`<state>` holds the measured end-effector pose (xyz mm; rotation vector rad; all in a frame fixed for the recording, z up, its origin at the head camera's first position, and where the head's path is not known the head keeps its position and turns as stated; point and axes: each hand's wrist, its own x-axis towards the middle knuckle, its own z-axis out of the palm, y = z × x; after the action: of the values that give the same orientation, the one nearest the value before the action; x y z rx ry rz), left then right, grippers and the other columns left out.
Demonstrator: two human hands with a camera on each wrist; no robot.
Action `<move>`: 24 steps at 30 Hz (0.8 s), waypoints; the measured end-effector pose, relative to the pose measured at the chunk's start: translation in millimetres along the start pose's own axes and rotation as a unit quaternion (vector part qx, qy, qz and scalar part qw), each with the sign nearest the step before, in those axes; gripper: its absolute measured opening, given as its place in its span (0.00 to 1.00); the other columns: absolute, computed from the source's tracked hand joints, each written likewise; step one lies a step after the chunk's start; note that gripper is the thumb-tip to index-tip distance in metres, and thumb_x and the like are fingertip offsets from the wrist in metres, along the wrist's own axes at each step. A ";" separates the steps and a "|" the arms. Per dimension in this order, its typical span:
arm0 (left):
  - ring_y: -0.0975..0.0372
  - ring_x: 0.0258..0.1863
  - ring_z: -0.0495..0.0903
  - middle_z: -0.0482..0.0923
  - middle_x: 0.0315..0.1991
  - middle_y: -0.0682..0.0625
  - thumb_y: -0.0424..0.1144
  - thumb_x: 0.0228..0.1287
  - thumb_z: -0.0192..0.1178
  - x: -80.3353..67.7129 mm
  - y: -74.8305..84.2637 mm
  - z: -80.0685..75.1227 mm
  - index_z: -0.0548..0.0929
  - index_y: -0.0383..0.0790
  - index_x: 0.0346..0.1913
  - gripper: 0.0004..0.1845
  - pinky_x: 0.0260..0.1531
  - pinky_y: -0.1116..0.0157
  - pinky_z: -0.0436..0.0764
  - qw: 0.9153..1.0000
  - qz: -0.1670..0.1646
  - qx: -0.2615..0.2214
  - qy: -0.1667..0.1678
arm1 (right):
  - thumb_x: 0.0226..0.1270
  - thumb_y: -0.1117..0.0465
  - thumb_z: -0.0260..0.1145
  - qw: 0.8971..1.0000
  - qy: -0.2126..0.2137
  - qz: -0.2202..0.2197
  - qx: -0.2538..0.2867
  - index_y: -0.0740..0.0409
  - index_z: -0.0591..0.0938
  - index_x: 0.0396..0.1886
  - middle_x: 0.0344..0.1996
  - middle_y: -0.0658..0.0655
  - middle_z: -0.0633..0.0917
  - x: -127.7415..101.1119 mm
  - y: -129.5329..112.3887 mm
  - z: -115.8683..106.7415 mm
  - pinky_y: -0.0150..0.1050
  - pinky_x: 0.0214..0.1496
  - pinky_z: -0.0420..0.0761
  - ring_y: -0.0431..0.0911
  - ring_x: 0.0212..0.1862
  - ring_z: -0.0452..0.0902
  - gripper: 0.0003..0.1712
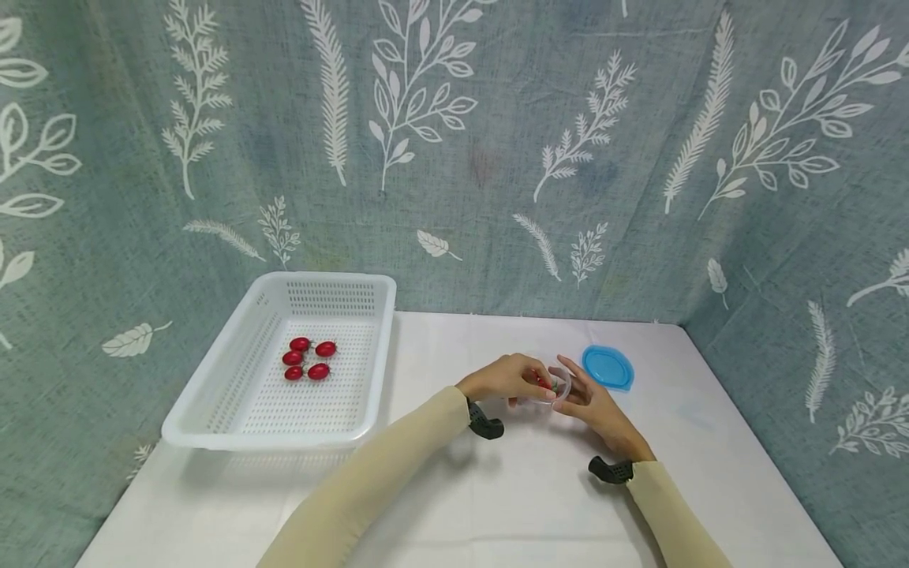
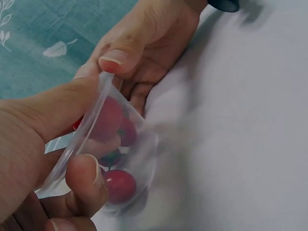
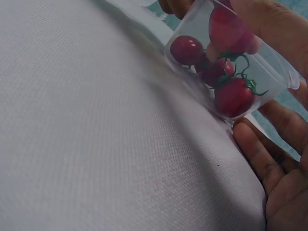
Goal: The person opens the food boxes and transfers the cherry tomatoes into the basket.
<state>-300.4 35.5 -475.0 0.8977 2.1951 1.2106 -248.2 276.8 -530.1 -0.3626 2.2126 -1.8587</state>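
Note:
A small clear plastic container [image 2: 147,149] stands tilted between both hands on the white tabletop. Several red cherry tomatoes, some with green stems [image 3: 245,82], show through its wall. My left hand [image 1: 506,377] reaches in over the rim and pinches a cherry tomato [image 3: 228,31] inside; its other fingers stay outside the wall. On the other side, my right hand [image 1: 596,409] grips the container, thumb at the rim and fingers about its side and base. A blue lid [image 1: 608,367] lies on the table just beyond the right hand.
A white perforated plastic basket [image 1: 387,347] stands at the left, with several cherry tomatoes [image 1: 319,371] on its floor. Patterned green-grey cloth [image 1: 483,237] hangs behind the table and along both sides. A dark band [image 1: 612,471] sits on each wrist.

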 end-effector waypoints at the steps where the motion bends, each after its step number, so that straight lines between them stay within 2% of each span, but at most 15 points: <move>1: 0.61 0.16 0.72 0.87 0.37 0.48 0.50 0.66 0.71 -0.6 0.0 -0.3 0.86 0.50 0.45 0.11 0.23 0.54 0.81 1.000 -0.001 -0.003 0.002 | 0.67 0.59 0.76 1.000 0.000 0.000 -0.001 0.30 0.56 0.82 0.79 0.55 0.64 0.0 0.2 0.3 0.45 0.67 0.75 0.58 0.76 0.62 0.53; 7: 0.59 0.16 0.76 0.88 0.36 0.56 0.47 0.63 0.75 -3.3 1.4 -5.1 0.88 0.48 0.45 0.12 0.26 0.50 0.82 1.000 -0.002 -0.011 0.008 | 0.68 0.60 0.75 1.000 -0.005 -0.009 -0.004 0.29 0.56 0.82 0.78 0.54 0.64 -0.8 1.4 0.8 0.44 0.67 0.74 0.58 0.76 0.62 0.52; 12: 0.59 0.19 0.76 0.87 0.35 0.57 0.47 0.64 0.74 -2.8 1.4 -9.4 0.89 0.49 0.45 0.11 0.27 0.50 0.82 1.000 0.007 0.010 0.012 | 0.69 0.61 0.73 1.000 -0.008 -0.017 -0.002 0.28 0.56 0.82 0.78 0.54 0.64 -0.4 2.6 -0.1 0.40 0.66 0.74 0.58 0.78 0.59 0.51; 14: 0.59 0.19 0.75 0.87 0.35 0.56 0.47 0.65 0.73 -2.7 1.3 -10.5 0.90 0.49 0.45 0.10 0.26 0.51 0.80 1.000 0.012 0.017 0.015 | 0.69 0.61 0.73 1.000 -0.007 -0.016 -0.001 0.28 0.56 0.82 0.78 0.54 0.64 0.1 2.6 0.0 0.41 0.67 0.74 0.58 0.77 0.59 0.51; 18: 0.60 0.17 0.73 0.89 0.37 0.52 0.46 0.66 0.72 -4.0 2.0 -13.3 0.89 0.49 0.45 0.09 0.26 0.51 0.80 0.999 0.014 0.022 0.022 | 0.70 0.63 0.72 1.000 -0.001 -0.011 -0.001 0.28 0.56 0.82 0.78 0.53 0.65 0.2 1.4 1.9 0.51 0.71 0.70 0.57 0.77 0.60 0.51; 21: 0.55 0.17 0.75 0.89 0.38 0.51 0.45 0.67 0.72 -5.8 3.9 -17.0 0.89 0.49 0.47 0.09 0.29 0.48 0.82 0.999 0.006 0.018 0.026 | 0.71 0.63 0.71 1.000 -0.002 -0.009 0.000 0.31 0.56 0.83 0.78 0.54 0.64 -0.5 0.1 2.7 0.56 0.70 0.70 0.59 0.77 0.61 0.51; 24: 0.43 0.20 0.76 0.87 0.38 0.55 0.43 0.67 0.71 -7.8 6.7 -21.7 0.88 0.50 0.49 0.10 0.31 0.44 0.82 0.999 0.000 0.016 0.033 | 0.71 0.62 0.71 1.000 -0.005 -0.006 -0.001 0.33 0.54 0.83 0.79 0.55 0.63 -0.8 -0.5 1.7 0.53 0.67 0.74 0.60 0.75 0.63 0.51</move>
<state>-307.6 20.5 -457.7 0.8833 2.2719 1.2238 -246.9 275.4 -529.9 -0.3857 2.2116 -1.8564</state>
